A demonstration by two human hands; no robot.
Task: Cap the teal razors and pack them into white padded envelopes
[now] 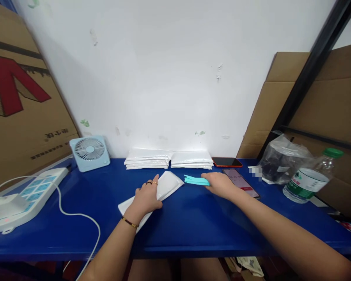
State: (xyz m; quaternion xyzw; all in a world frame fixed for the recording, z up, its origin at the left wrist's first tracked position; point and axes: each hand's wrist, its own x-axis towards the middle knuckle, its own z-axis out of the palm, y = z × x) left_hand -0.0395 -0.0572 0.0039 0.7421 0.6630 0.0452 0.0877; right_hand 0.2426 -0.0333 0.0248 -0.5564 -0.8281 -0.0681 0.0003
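Note:
My left hand (146, 196) grips a flat white packet (168, 185), with the fingers across its top and the thumb along its near edge. The packet lies at a slant on the blue table, and my hand hides its middle. In my right hand (220, 184) is a small bundle of turquoise strips (196, 180), pinched at its right end. The strips fan apart slightly at the left end, close to the packet's right corner. Two stacks of similar white packets, a left stack (148, 159) and a right stack (192, 159), lie against the wall.
A phone (242, 183) lies beside my right wrist, with an orange-edged phone (227, 162) behind it. On the right stand a plastic bottle (310, 177) and a clear bag (283, 160). A small fan (90, 153), a power strip (32, 199) and a white cable (76, 214) occupy the left.

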